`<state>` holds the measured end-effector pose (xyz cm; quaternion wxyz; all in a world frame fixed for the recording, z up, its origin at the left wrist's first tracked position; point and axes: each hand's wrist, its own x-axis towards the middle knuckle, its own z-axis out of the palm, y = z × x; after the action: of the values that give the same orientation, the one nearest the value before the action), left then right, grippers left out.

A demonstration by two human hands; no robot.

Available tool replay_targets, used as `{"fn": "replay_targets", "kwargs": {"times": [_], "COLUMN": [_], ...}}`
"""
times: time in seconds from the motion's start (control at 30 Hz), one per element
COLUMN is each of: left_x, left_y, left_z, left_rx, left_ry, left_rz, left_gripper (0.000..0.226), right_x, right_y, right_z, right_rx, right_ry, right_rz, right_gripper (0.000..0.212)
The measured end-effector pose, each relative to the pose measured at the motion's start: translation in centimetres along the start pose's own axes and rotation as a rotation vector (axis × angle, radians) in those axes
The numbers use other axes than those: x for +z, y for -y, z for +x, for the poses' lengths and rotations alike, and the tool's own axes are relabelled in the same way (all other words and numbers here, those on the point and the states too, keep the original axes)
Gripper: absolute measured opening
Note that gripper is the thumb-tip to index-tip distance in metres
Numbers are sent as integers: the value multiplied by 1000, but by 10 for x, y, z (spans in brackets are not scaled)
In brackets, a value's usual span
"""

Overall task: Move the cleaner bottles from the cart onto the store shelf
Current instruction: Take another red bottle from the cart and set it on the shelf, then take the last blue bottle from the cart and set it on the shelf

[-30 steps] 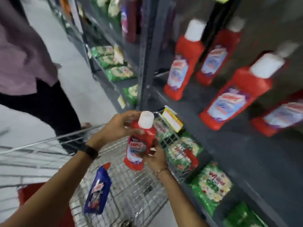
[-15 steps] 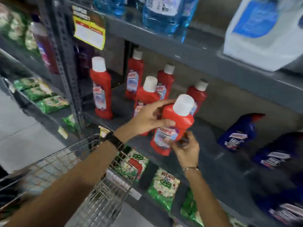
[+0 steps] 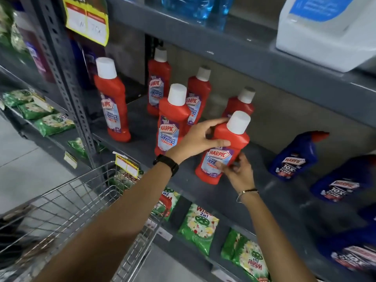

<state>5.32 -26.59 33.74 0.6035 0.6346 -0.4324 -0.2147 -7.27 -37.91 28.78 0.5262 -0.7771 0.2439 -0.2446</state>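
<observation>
1. The left hand (image 3: 200, 139) is wrapping the shoulder of a red cleaner bottle (image 3: 222, 151), thumb lying across the front just above the label and fingers curling round the back below the white cap (image 3: 238, 122).
2. The right hand (image 3: 237, 171) is pinching the lower part of the same bottle, thumb tip pressing on the label while the other fingers are half curled at the bottle's right side.
3. The held bottle is leaning slightly, its base sitting at or just above the grey shelf (image 3: 254, 190); contact cannot be told.
4. Just left of the grip another red bottle (image 3: 171, 121) is standing upright, with more red ones behind the grip and further left.
5. Right of the grip, blue bottles (image 3: 295, 157) are lying on the same shelf.
6. Below the left forearm the wire cart (image 3: 81, 200) is showing.
7. Compared with half a second ago, the bottle is sitting lower and nearer the shelf board, both hands gripping the same way.
</observation>
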Motion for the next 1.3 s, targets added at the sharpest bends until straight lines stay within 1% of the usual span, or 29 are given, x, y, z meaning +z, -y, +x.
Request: {"fn": "replay_targets", "kwargs": {"times": [0.13,0.2,0.23,0.27,0.3,0.33,0.37,0.4,0.43,0.5,0.57,0.63,0.7,0.77,0.83,0.87,0.9,0.97,1.03,1.1,1.17,1.2,1.23,1.3], "left_x": [11,12,11,7,1,-7,-15,-27,-43,-74,-104,-131,-154,-166,-167,-162,-153,-135,-122,-117,-117,-119,-120,-120], "left_y": [-7,-6,-3,3,11,21,29,41,56,84,121,161,200,232,266,283,297,321,345,363,377,379,383,388], "left_z": [-9,-24,-34,-46,-61,-78,-94,-113,-137,-181,-232,-286,-343,-398,-449,-472,-491,-518,-533,-539,-542,-542,-544,-549], "left_rx": [47,109,130,134,130,125,122,105,73,-20,-162,-355,-619,-863,-1058,-1144,-1228,-1352,-1395,-1397,-1376,-1360,-1350,-1354], "left_ry": [-39,-79,-104,-142,-199,-267,-327,-388,-452,-524,-589,-676,-718,-680,-604,-555,-494,-376,-366,-463,-628,-692,-731,-751], "left_rz": [-26,-17,-17,-25,-35,-39,-35,-9,47,198,313,392,400,335,303,325,358,377,313,251,161,104,17,-147], "left_gripper": [68,70,71,71,69,66,62,57,54,51,50,40,39,46,56,61,66,75,77,73,63,57,54,59], "right_x": [0,5,9,16,25,38,51,72,99,151,202,249,291,326,355,367,377,394,415,438,458,465,471,478], "right_y": [2,5,5,3,1,-1,-3,-8,-13,-21,-28,-44,-68,-99,-141,-160,-179,-206,-223,-234,-239,-240,-243,-250], "right_z": [-5,-12,-19,-30,-44,-61,-78,-95,-110,-133,-146,-153,-159,-166,-181,-189,-197,-213,-232,-249,-264,-268,-272,-276], "right_rx": [29,40,35,18,-31,-105,-179,-217,-215,-186,-133,9,207,346,384,399,426,500,558,547,520,510,501,485], "right_ry": [-19,-82,-171,-301,-444,-556,-604,-563,-451,-185,16,177,398,648,924,1045,1129,1212,1231,1233,1246,1225,1184,1113], "right_rz": [51,105,117,122,128,127,110,93,71,-8,-38,-21,-29,-147,-378,-486,-578,-674,-629,-614,-615,-596,-578,-551], "right_gripper": [43,48,53,57,55,48,38,29,26,29,32,41,47,53,54,57,63,76,78,69,65,63,58,51]}}
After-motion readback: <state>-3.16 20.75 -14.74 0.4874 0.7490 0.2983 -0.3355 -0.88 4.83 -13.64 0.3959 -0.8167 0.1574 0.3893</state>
